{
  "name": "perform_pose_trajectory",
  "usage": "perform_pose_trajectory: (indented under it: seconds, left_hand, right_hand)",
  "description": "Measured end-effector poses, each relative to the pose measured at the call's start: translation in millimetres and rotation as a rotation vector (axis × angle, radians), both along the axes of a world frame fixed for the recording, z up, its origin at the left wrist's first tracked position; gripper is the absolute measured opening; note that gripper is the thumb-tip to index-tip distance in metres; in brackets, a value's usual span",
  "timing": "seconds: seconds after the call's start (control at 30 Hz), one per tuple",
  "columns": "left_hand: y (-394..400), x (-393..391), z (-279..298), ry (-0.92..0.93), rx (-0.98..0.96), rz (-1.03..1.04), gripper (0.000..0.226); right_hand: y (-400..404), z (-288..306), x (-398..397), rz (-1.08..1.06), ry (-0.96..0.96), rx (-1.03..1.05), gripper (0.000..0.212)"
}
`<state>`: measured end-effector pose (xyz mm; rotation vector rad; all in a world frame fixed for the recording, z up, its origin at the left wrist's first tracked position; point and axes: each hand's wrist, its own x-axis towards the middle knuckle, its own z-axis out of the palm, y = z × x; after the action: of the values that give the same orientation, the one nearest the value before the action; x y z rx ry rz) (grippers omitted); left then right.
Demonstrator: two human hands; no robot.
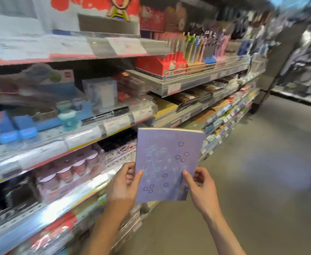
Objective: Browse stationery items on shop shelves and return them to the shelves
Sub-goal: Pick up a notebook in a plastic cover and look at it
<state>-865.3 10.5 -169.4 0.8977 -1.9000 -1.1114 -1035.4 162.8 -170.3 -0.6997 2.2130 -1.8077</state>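
A purple notebook (166, 162) with a flower pattern on its cover stands upright in front of me, closed, a little out from the shelves. My left hand (123, 186) grips its lower left edge, thumb on the cover. My right hand (199, 186) grips the lower right edge, thumb on the cover too. The shop shelves (99, 129) run along my left side and away to the right.
The shelves hold blue boxes, small jars (68, 172), stacks of notebooks (193, 105) and a row of pens in stands (202, 46) higher up. Grey aisle floor (252, 181) lies to my right. Another rack (302, 70) stands at the far right.
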Motion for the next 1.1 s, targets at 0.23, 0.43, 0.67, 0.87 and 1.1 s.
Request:
perform_pose_trajectory:
  seconds: [0.23, 0.43, 0.67, 0.87, 1.1]
  left_hand:
    - [-12, -104, 9, -0.004, -0.022, -0.085, 0.013]
    - [-21, -165, 10, -0.077, -0.054, -0.040, 0.018]
    - [-19, -247, 11, -0.126, -0.032, 0.055, 0.025]
    - [-8, -302, 20, -0.090, 0.082, 0.165, 0.030]
    - [-11, -315, 30, 0.023, 0.139, 0.310, 0.028]
  right_hand:
    - [-5, -1, -101, -0.073, 0.027, 0.007, 0.016]
    - [-18, -10, -170, -0.048, -0.007, 0.024, 0.019]
    - [-42, -12, -270, 0.098, -0.041, 0.014, 0.016]
    - [-59, 0, -348, 0.312, 0.002, 0.079, 0.016]
    - [-96, 17, -376, 0.521, 0.027, 0.158, 0.016]
